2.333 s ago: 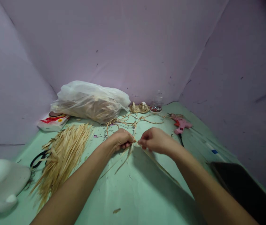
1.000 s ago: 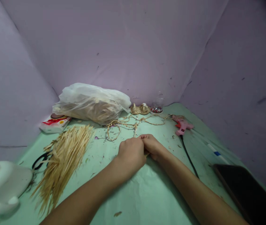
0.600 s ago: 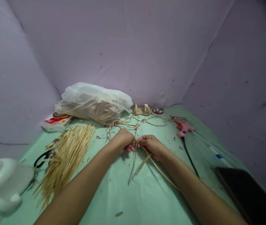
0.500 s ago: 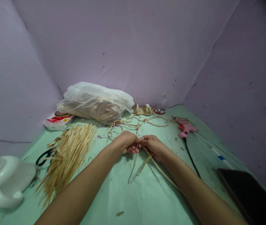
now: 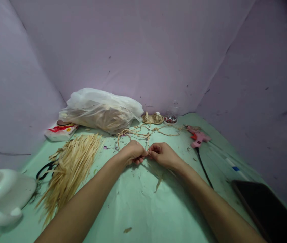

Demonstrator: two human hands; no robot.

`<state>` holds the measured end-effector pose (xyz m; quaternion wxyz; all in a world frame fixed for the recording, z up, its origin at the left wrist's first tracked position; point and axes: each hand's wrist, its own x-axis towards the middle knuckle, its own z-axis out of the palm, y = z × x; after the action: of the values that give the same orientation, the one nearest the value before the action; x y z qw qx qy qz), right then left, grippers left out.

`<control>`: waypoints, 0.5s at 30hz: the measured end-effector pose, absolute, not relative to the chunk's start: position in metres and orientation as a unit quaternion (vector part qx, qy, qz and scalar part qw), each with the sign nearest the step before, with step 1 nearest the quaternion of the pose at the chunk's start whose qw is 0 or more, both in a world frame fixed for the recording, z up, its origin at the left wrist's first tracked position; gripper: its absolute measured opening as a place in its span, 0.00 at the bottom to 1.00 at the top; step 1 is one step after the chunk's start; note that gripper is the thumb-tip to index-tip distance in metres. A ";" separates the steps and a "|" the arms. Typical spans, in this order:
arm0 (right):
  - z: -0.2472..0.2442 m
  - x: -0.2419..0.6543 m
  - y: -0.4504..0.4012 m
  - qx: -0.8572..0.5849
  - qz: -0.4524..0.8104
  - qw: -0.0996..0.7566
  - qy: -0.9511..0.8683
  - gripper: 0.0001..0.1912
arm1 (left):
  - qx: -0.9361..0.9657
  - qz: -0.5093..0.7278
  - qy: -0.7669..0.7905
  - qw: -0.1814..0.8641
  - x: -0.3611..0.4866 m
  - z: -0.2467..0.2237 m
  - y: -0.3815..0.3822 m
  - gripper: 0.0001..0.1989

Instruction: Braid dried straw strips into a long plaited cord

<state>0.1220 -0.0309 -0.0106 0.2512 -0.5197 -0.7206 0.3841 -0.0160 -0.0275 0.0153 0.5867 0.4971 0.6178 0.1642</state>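
My left hand (image 5: 135,153) and my right hand (image 5: 163,155) meet near the middle of the table, fingertips almost touching. Both are closed in a pinch on the near end of a thin twisted straw cord (image 5: 148,137). Beyond my hands the rest of the cord (image 5: 167,135) lies in loose loops on the table. A blurred loose strip (image 5: 159,182) hangs below my right hand. My fingers hide the exact spot where the strands meet. To the left of my left hand lies a bundle of dry straw strips (image 5: 76,168).
Behind stand a white plastic bag (image 5: 103,108), a small woven piece (image 5: 153,118) and a clear container of beads (image 5: 171,119). A pink glue gun (image 5: 199,138) and a black phone-like slab (image 5: 265,206) lie right. Black-handled scissors (image 5: 42,171) and a white ceramic pot (image 5: 5,189) lie left.
My right hand's fingers have shifted and drawn slightly apart from my left hand. The loose strands below my hands have swung and now show less. The view has moved slightly.
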 end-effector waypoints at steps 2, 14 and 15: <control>-0.007 0.122 -0.034 -0.514 0.274 0.222 -0.782 0.08 | 0.507 0.160 0.642 0.552 -0.013 0.015 -0.029 0.07; 0.020 0.111 -0.052 -0.648 0.167 0.117 -0.734 0.10 | 0.476 0.203 0.658 0.548 -0.008 0.012 -0.032 0.09; 0.021 0.111 -0.052 -0.649 0.187 0.119 -0.728 0.10 | 0.468 0.207 0.650 0.563 -0.008 0.011 -0.031 0.10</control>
<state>0.1107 -0.0520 0.0211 0.1188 -0.6489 -0.7279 0.1869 -0.0081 -0.0312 0.0108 0.5625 0.4677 0.6497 0.2067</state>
